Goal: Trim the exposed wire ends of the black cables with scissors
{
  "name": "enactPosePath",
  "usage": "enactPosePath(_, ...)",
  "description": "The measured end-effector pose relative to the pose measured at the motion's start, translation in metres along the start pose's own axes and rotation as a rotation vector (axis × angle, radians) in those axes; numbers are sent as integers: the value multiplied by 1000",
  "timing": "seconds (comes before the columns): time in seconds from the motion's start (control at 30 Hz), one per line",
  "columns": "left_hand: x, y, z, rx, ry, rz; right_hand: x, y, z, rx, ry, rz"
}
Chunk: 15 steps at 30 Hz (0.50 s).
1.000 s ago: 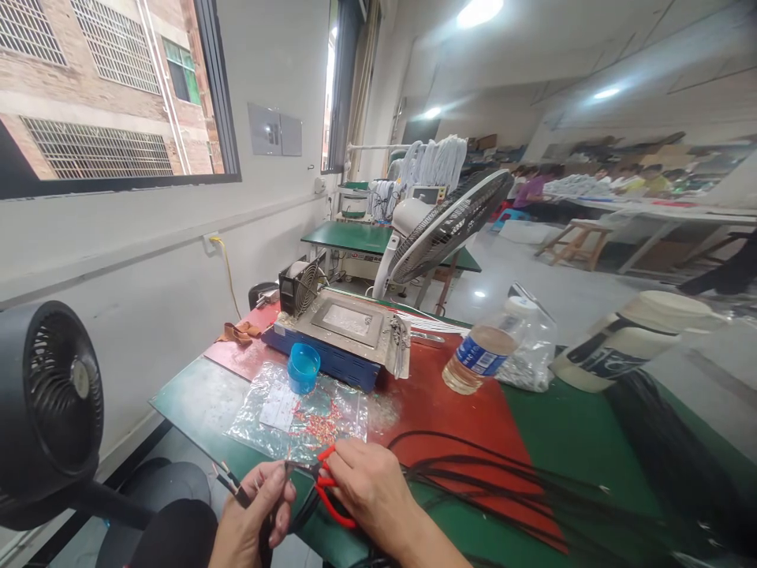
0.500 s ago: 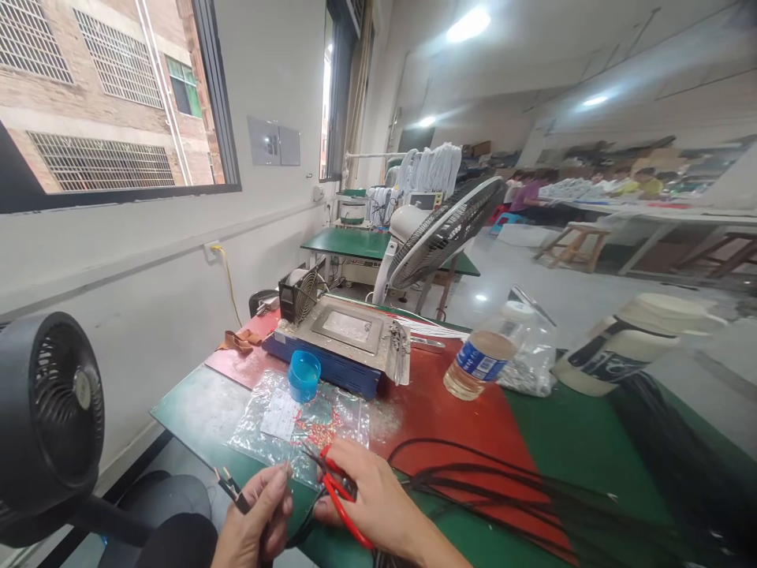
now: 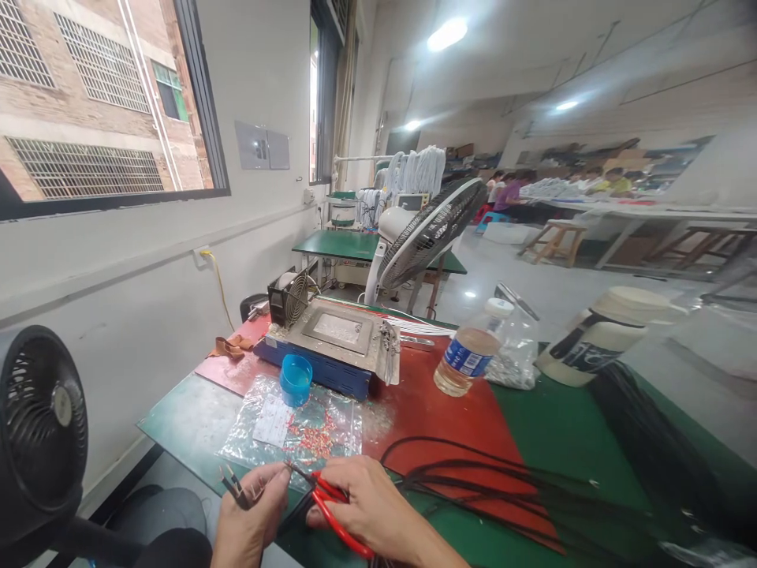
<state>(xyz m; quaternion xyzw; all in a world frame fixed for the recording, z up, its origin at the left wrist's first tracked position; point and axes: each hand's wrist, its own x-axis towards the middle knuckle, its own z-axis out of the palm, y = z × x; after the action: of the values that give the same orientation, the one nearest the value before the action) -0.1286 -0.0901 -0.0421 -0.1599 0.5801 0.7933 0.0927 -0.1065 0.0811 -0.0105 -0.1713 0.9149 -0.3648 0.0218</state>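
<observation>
At the table's near edge my left hand [image 3: 251, 517] pinches the end of a black cable [image 3: 233, 485], whose stripped tips stick out to the left. My right hand [image 3: 370, 509] is wrapped round red-handled wire cutters [image 3: 331, 509], their jaws pointing at my left fingers. Several long black cables [image 3: 502, 493] trail away to the right across the red and green mat. A clear plastic bag [image 3: 296, 430] holding small red pieces lies just beyond my hands.
A blue cap [image 3: 295, 379] stands by a blue and metal machine [image 3: 328, 343]. Further right are a drink bottle [image 3: 464, 363], a bag of metal parts [image 3: 514, 355] and a white jug [image 3: 597, 335]. A black fan [image 3: 39, 430] sits at left, a white fan [image 3: 426, 237] behind.
The view has shifted a little to the right and down. My hands stay close together at the table's edge; the cutters have tilted and their jaws sit nearer my left fingers.
</observation>
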Motion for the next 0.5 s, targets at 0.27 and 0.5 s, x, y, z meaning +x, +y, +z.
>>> enactPosePath(0.27, 7, 2, 1, 145, 0, 32, 5, -1, -1, 134, -31, 173)
enactPosePath(0.5, 7, -1, 4, 80, -106, 25, 6, 2, 0, 216, -20, 257)
